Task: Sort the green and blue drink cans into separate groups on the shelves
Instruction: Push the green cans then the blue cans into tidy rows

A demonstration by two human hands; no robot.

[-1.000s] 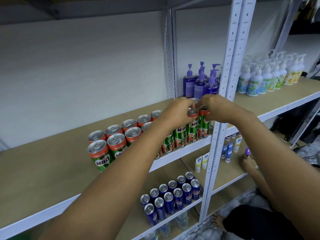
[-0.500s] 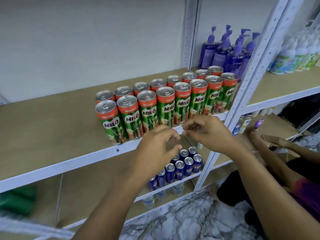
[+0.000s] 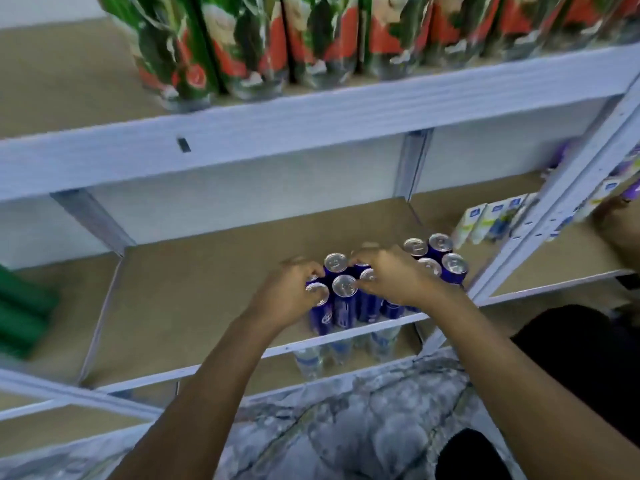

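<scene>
Head view. Blue cans [image 3: 346,299] stand packed in two rows on the middle shelf [image 3: 194,299], at its front edge. Left hand [image 3: 289,296] curls round the cans at the cluster's 9 o'clock end; right hand [image 3: 391,278] pinches can tops near the centre, probably squaring the rows. Green cans [image 3: 242,46] line the upper shelf [image 3: 311,116] at 12 o'clock, already separate. Bare board lies open toward 9 o'clock; upright post [image 3: 540,237] limits 3 o'clock.

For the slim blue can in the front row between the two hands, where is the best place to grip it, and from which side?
The slim blue can is probably best pinched around its silver top rim, from above. It stands upright and packed against other blue cans, with the left hand and right hand beside it, so only its top is free.
</scene>
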